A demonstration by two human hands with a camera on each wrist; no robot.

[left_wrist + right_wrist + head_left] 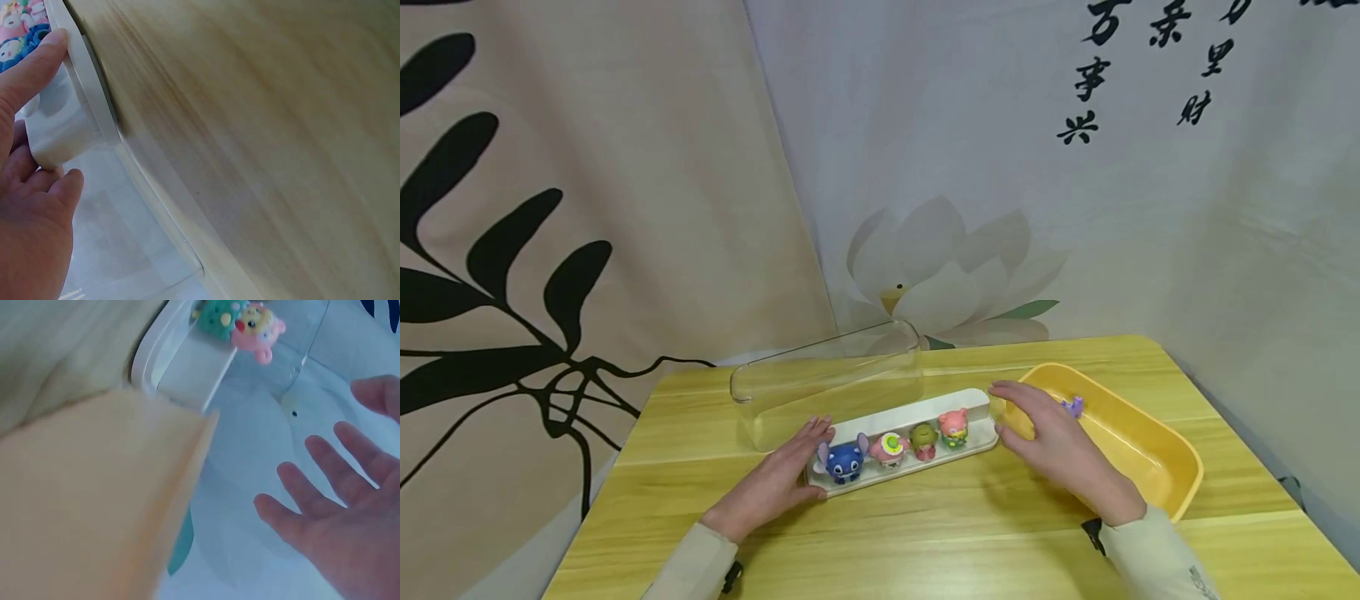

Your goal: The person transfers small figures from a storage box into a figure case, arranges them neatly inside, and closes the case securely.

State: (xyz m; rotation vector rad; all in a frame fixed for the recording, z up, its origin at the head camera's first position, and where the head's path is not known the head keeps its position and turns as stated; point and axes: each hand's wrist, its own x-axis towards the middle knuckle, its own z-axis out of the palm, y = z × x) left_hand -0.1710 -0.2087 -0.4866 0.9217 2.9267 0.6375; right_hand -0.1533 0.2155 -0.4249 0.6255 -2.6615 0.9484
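A white stepped display base (925,412) lies slantwise on the table with several small figurines in a row along it. At its left end is a blue big-eared figurine (844,463); a pink one (953,427) stands at the right. My left hand (775,479) grips the base's left end, thumb at the front edge (59,40) and fingers curled round the back. My right hand (1063,442) is spread beside the base's right end, over the rim of a yellow tray (1138,425). In the right wrist view its fingers are extended with nothing between them.
A clear plastic cover (827,375) stands behind the base, near the table's back edge. Inside the yellow tray lies a small purple piece (1073,407). A printed cloth (1150,250) hangs behind the wooden table (880,550).
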